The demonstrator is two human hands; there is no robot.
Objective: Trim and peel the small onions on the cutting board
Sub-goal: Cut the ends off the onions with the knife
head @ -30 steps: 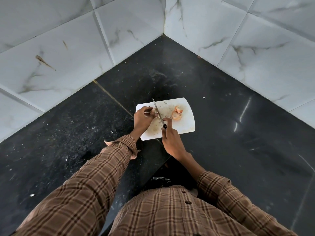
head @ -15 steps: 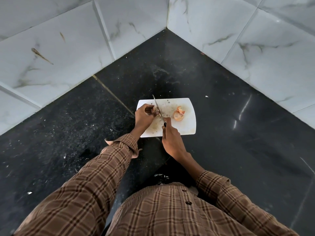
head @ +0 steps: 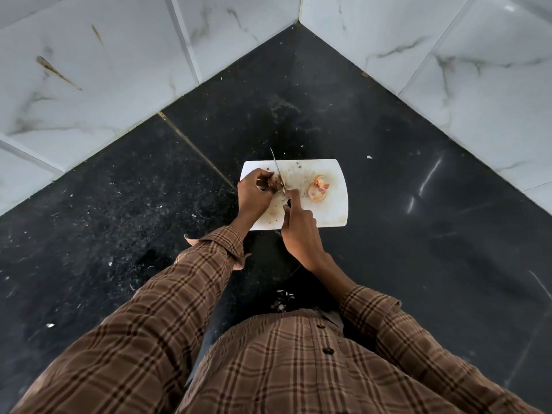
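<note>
A white cutting board lies on the black counter in front of me. My left hand grips a small brownish onion on the board's left part. My right hand holds a knife by its dark handle, forefinger stretched along the top. The knife has its blade across the onion, tip pointing away from me. Two more small onions with orange skin lie together on the board's right part, apart from both hands.
The black stone counter runs into a corner of white marble wall tiles. Small skin scraps and crumbs dot the board and the counter around it. My plaid sleeves and shirt fill the lower view.
The view shifted slightly. The knife blade has come down onto the onion held in my left hand; both hands stay at the board's left part.
</note>
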